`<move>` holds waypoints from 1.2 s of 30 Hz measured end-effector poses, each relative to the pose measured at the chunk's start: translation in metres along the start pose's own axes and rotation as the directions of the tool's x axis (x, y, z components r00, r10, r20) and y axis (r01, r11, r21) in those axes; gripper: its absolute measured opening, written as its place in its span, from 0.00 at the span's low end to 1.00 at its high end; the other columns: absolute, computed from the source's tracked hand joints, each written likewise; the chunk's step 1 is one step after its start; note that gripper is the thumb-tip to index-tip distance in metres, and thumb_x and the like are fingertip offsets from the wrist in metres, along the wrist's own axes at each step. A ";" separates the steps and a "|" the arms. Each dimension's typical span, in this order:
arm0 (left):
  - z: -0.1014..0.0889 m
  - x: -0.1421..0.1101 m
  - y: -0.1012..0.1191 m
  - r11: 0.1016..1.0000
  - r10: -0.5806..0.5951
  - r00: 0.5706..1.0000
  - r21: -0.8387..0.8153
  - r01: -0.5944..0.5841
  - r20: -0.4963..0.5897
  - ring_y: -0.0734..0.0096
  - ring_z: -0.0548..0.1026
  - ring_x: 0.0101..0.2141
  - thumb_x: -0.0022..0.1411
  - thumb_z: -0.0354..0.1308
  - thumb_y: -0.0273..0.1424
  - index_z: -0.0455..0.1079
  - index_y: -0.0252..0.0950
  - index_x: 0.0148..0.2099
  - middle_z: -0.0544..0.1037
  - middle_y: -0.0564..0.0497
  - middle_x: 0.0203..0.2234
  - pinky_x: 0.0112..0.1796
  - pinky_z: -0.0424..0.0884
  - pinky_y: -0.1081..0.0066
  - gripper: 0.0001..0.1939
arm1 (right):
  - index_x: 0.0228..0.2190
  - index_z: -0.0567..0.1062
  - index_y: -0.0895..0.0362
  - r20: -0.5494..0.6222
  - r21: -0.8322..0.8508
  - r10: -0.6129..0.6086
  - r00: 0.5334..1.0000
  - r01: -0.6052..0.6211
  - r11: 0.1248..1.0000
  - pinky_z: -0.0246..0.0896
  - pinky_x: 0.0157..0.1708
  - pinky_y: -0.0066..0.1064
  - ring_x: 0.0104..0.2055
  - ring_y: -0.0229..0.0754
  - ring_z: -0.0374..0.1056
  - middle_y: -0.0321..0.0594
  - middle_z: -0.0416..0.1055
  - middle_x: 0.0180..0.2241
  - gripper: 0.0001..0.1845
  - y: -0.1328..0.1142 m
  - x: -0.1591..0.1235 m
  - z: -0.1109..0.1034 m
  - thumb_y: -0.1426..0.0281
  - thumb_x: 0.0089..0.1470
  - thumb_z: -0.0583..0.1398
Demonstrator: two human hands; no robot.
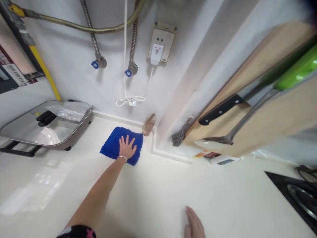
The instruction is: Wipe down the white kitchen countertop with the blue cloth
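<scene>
On the white countertop, a folded blue cloth [111,143] lies near the back wall. My left hand [127,148] presses flat on top of it, fingers spread, a thin bracelet at the wrist. Just beyond the cloth's right corner is a small brownish translucent object [149,125], whose kind I cannot make out, by the wall. At the bottom edge of the view, my right hand [194,224] is only partly visible. Its fingers look loosely stretched, with nothing seen in them, over or on the bare counter; the rest of that hand is cut off.
An electric pan [66,138] with a glass lid stands on the left, a clear plastic packet [71,110] on it. To the right, a cutting board [267,132], knife [221,109] and green-handled spatula [250,112] hang or lean. A stove [287,195] is at far right; a plugged cord [133,98] dangles behind.
</scene>
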State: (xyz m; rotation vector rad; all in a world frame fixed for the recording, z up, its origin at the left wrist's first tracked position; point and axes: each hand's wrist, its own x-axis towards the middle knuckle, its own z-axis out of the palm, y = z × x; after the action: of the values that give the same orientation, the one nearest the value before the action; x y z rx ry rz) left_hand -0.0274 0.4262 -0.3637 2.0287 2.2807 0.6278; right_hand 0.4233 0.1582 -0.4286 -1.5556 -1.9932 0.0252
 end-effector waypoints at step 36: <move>0.038 -0.118 0.233 0.403 0.894 0.277 -0.363 -0.840 0.352 0.38 0.36 0.71 0.66 0.54 0.48 0.54 0.50 0.71 0.41 0.46 0.74 0.66 0.41 0.37 0.34 | 0.59 0.65 0.56 -0.224 0.361 0.451 0.864 -0.356 0.862 0.64 0.60 0.52 0.61 0.51 0.64 0.51 0.66 0.59 0.26 -0.016 0.009 -0.003 0.70 0.60 0.49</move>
State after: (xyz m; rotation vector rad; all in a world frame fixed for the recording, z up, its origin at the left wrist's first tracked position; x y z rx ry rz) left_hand 0.2223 0.3403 -0.3545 2.8249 0.6289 0.1138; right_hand 0.4096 0.1601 -0.4163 -1.6327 -1.3217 0.2450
